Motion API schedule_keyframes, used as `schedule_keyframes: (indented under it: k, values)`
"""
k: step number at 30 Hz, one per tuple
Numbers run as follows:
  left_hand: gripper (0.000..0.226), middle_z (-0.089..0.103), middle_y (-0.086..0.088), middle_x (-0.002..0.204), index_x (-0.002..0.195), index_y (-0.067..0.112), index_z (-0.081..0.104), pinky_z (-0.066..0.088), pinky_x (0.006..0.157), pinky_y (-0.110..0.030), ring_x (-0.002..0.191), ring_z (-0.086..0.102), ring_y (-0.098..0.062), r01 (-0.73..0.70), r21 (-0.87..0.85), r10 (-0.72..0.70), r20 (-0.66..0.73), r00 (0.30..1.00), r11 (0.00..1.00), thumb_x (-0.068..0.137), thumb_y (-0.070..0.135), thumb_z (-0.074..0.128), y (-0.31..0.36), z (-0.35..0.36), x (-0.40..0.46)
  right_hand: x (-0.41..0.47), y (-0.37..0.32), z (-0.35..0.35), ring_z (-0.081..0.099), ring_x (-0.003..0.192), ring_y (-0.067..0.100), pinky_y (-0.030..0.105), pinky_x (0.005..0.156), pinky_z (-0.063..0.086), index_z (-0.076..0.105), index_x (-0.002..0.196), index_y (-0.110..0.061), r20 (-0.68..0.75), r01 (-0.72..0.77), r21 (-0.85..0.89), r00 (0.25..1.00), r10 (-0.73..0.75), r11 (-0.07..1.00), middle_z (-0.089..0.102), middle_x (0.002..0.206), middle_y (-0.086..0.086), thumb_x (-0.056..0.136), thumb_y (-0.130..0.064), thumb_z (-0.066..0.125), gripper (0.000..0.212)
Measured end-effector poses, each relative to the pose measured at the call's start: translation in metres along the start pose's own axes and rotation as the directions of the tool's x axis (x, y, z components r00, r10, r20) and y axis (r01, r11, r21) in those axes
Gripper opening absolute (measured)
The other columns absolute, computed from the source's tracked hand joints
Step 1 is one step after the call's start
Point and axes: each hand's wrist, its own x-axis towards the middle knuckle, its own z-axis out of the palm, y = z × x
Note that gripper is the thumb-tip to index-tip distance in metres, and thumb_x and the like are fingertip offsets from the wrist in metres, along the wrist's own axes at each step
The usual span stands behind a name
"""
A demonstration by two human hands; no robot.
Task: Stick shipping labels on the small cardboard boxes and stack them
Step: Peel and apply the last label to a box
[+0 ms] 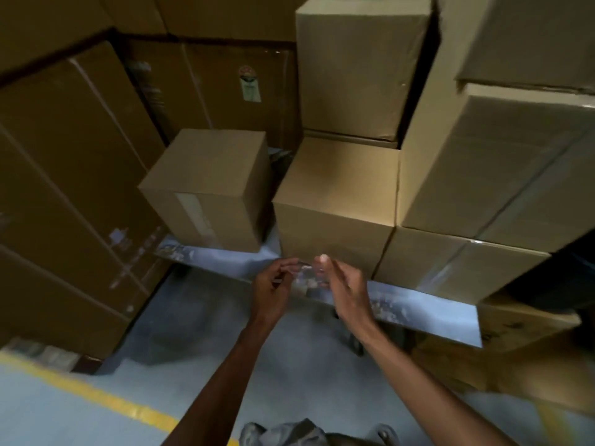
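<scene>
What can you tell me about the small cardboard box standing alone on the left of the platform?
The small plain brown cardboard box stands upright and closed on the pale grey platform, turned corner-on to the camera. A strip of clear tape runs down its near face. No label shows on its visible faces. A gap separates it from the stacked boxes to its right, and neither hand touches it.

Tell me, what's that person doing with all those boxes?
A person stands facing stacked cardboard boxes on a low platform. Both hands are raised in front of the nearest box. The left hand and right hand hold something small and see-through between them, too blurry to name. No label shows on that box yet.
</scene>
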Motion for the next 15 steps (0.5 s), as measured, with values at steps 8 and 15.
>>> schedule_keyframes:
  k: [8,15]
  values:
    - [0.021,0.076,0.005,0.100,0.102,0.024,0.072,0.059,0.081,-0.034,0.095,0.072,-0.018,0.022,-0.026,-0.026,-0.159,0.987,0.999,0.095,0.009,0.058,-0.023,-0.130,0.053,0.029,-0.010,0.126,0.071,0.092,0.017,0.040,0.085,0.054,0.072,0.094,-0.011,0.030,0.065,-0.076,0.998,-0.063,0.995,0.074,0.089,0.006,0.103,-0.034,0.061,0.027]
    - [0.028,0.073,0.004,0.109,0.115,0.020,0.069,0.053,0.082,-0.024,0.099,0.068,-0.008,-0.027,0.000,0.026,-0.230,0.973,1.000,0.097,0.002,0.058,-0.019,-0.207,0.116,0.076,-0.030,0.190,0.063,0.093,-0.010,0.013,0.087,0.052,0.069,0.120,-0.015,-0.057,0.092,-0.170,0.993,-0.103,0.981,0.068,0.114,-0.006,0.099,-0.023,0.066,0.023]
